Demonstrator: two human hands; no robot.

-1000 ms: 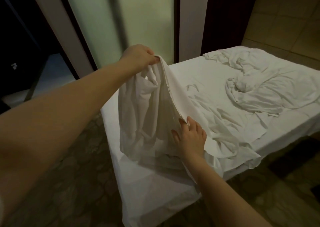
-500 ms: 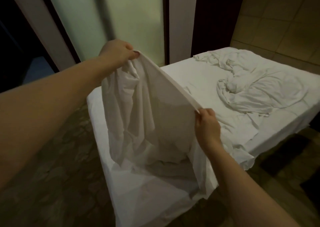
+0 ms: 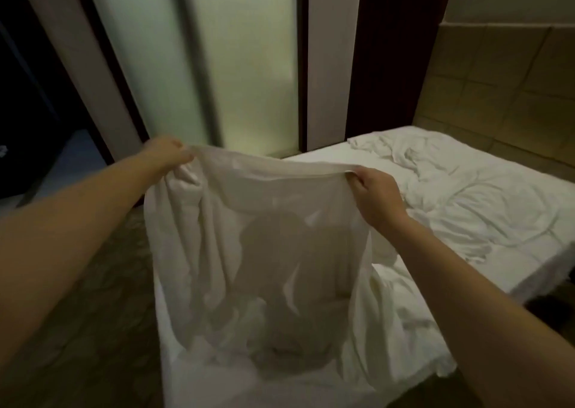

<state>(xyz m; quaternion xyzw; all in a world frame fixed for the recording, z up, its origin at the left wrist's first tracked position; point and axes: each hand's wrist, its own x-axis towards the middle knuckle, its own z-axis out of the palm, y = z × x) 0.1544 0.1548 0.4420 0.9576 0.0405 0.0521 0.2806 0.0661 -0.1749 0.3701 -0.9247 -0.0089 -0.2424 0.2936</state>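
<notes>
Clearly soft and light, the thin white cloth [image 3: 255, 236] hangs as a limp, faintly see-through panel above the near end of the white-sheeted bed [image 3: 326, 160], and its lower part pools on the mattress at six o'clock. The left hand [image 3: 166, 154] grips the top hem at the cloth's ten o'clock corner, fingers curled tight round a bunched fold. The right hand [image 3: 373, 196] pinches the same hem at two o'clock, thumb over the edge. Between them the hem runs nearly taut with a slight sag. The fabric likely has no stiffness of its own, so it will fold, twist and billow wherever it is not held. It should weigh little and not be slippery or fragile, though a loose pinch could let the hem slide. The hem and corners look like the best places to hold, since that doubled edge gives the fingers something firm. Crumpled white bedding [image 3: 460, 199] lies at three o'clock of the right hand, well apart from the cloth, and a frosted glass panel [image 3: 249, 65] stands at twelve o'clock.
</notes>
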